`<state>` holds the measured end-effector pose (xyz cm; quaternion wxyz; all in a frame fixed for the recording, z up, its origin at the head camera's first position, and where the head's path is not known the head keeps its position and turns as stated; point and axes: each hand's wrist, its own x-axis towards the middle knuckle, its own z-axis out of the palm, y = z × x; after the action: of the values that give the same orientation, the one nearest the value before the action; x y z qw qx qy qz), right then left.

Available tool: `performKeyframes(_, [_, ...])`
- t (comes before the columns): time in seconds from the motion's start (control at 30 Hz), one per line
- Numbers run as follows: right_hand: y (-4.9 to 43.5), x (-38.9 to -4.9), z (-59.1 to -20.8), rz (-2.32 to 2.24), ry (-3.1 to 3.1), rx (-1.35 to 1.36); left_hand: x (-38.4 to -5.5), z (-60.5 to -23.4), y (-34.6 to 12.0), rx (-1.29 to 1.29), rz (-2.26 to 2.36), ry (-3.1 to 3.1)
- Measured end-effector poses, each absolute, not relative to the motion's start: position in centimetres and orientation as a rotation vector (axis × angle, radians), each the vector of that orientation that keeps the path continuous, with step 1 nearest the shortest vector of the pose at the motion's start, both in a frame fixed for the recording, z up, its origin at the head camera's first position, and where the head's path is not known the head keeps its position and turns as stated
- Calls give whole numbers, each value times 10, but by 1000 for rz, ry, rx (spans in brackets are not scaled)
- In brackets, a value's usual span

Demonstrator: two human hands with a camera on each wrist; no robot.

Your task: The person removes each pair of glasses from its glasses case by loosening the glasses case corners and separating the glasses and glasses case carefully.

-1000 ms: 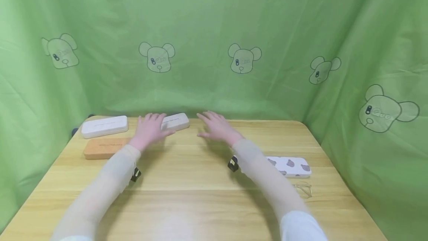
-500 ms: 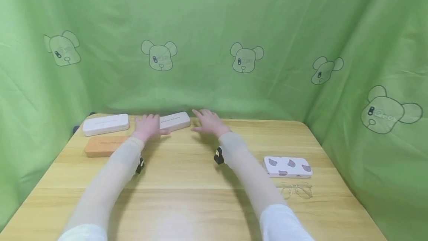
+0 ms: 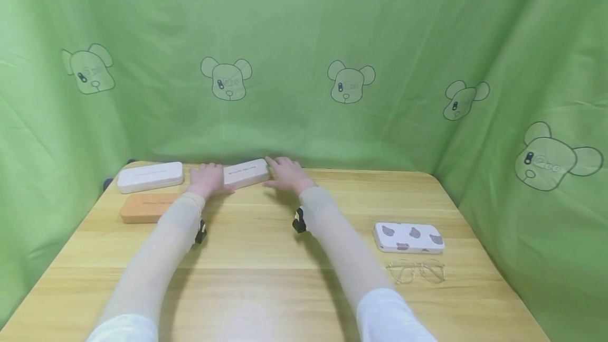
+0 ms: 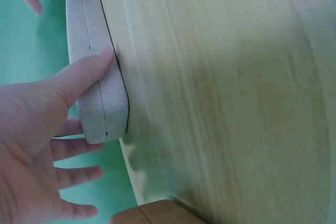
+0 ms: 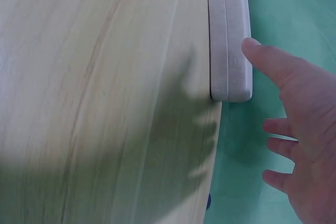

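Observation:
At the table's back edge lies a pale grey glasses case (image 3: 246, 173) with a line of print on its lid. My left hand (image 3: 207, 179) holds its left end, the thumb (image 4: 89, 72) pressed on the front side and fingers partly hidden behind. In the right wrist view, the left thumb and fingers show on both sides of the case. At the right end is my right hand (image 3: 288, 176), fingers spread and relaxed. Its thumb (image 5: 257, 48) overlaps the case's edge; whether it touches is hard to tell.
A white glasses case (image 3: 150, 177) and an orange one (image 3: 147, 208) lie at the left. A bear-print case (image 3: 409, 237) and wire-framed glasses (image 3: 417, 271) lie at the right on the wooden table (image 3: 247, 300). A green curtain (image 3: 285, 120) hangs behind.
My right hand has moved left to the grey case's right end. The left hand has shifted slightly left and settled on the case's left end. The case has hardly moved.

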<state>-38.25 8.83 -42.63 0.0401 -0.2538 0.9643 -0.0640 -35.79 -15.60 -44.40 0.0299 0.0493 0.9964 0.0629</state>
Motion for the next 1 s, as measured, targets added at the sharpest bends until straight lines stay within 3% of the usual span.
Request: performKeyframes(1.0, [75,-391,-446,-251,3015,-816,-350,-432,-156,331,148,3282])
